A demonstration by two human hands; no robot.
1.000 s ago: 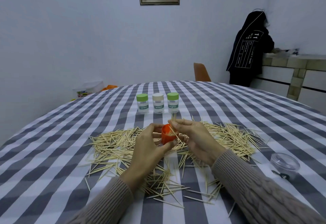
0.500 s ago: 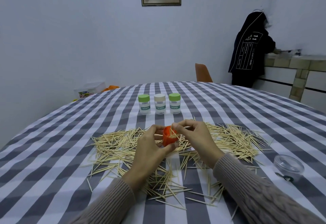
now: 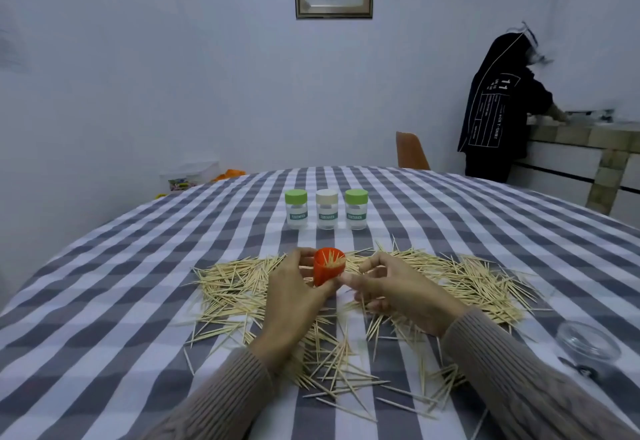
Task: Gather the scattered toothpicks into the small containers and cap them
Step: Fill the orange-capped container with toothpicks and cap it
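Right hand off the orange cap

The orange cap [image 3: 329,270], toothpicks inside, sits mid-frame in the left hand [image 3: 294,296], whose grip curls round it. The right hand [image 3: 398,287] has drawn back from its rim, fingers loosely curled, empty, over the scattered toothpicks [image 3: 478,287] on the surface [image 3: 104,301].

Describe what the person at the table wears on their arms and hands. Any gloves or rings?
Both arms are covered to the wrist by long knitted sleeves in a brownish taupe. The left sleeve has fine ribbing at the cuff; the right sleeve shows the same ribbing and a chunkier cable pattern further up. The left hand and right hand are bare: no gloves, and no rings or watch visible.
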